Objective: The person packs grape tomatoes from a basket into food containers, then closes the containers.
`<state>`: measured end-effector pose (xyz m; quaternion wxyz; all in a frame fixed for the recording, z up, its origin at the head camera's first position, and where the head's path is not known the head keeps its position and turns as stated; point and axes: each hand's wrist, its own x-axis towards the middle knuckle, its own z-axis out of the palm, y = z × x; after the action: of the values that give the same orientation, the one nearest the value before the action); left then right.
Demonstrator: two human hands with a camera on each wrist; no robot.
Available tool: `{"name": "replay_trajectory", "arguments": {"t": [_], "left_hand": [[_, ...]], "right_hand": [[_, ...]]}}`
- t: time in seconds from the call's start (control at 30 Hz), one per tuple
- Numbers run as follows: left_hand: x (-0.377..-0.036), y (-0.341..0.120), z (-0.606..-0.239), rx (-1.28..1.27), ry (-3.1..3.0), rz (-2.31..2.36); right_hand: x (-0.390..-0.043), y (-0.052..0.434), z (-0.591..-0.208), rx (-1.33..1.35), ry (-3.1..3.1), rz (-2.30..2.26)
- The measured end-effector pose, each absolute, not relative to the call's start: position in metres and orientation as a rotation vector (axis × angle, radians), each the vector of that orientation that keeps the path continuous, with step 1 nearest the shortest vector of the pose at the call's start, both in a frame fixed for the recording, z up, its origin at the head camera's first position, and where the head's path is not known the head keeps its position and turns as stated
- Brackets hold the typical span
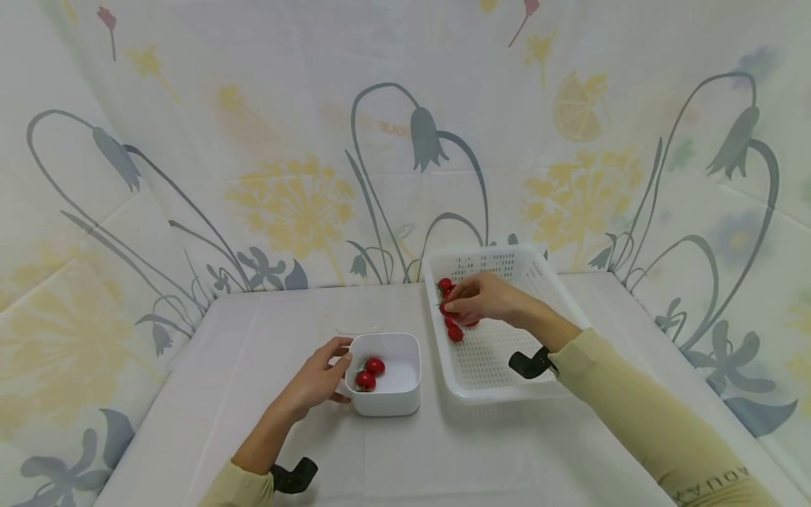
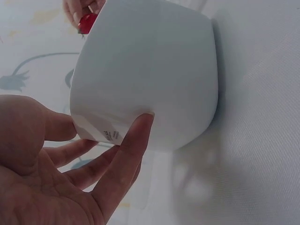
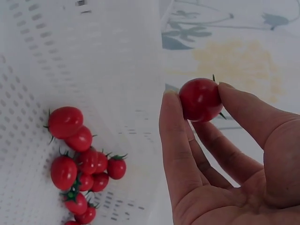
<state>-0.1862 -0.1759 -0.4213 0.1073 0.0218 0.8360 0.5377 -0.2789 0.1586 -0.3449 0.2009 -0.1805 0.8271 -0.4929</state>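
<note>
My right hand pinches a cherry tomato between thumb and fingertips, above the left side of a white perforated basket. Several more cherry tomatoes, red with green stems, lie in a cluster in that basket. To its left stands a square white container with two cherry tomatoes inside, by its left wall. My left hand holds this container at its left side, thumb at the rim and fingers spread round the outer wall. The left wrist view shows the container's outside, not its inside.
A white cloth covers the table. Behind it and at both sides hangs a pale curtain printed with flowers. A black wrist camera mount on my right arm overlaps the basket; another mount sits on my left wrist.
</note>
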Motion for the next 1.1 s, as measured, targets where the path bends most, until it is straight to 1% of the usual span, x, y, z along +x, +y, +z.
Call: {"name": "replay_trajectory", "arguments": {"t": [0.47, 0.77, 1.1], "left_hand": [[-0.185, -0.176, -0.420, 0.058, 2.449, 1.591], [-0.184, -0.176, -0.419, 0.049, 2.447, 1.585], [-0.184, -0.175, -0.418, 0.045, 2.458, 1.570]], "right_hand": [[-0.256, 0.134, -0.337, -0.517, 2.346, -1.399], [-0.245, 0.114, -0.344, -0.586, 2.344, -1.409], [-0.235, 0.087, -0.358, -0.631, 2.451, -1.315]]}}
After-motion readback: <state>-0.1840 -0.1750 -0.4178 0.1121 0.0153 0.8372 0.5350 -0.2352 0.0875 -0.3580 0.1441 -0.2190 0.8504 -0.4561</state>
